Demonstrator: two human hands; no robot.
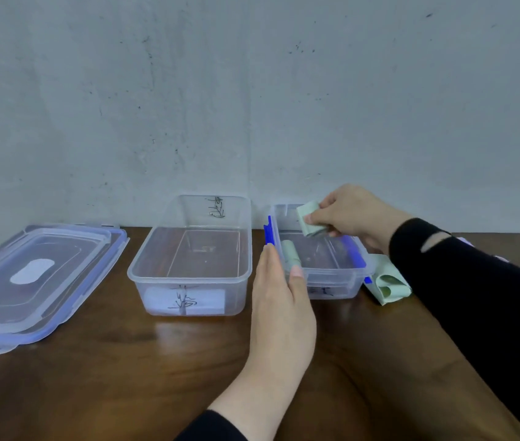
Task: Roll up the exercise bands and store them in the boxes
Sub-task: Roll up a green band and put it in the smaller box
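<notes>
While one rolled pale-green exercise band [290,253] already lies inside the blue-clipped clear plastic box [332,276], your right hand [352,210] pinches a second roll [309,219] above it, your straight-fingered left hand [279,294] steadies its wall, and a loosely folded band [389,283] beside it awaits storing.

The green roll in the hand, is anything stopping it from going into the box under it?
Nothing visible does. The right hand holds the rolled band over the open right box, which has no lid on. One roll already lies along its left side, leaving room beside it.
</notes>
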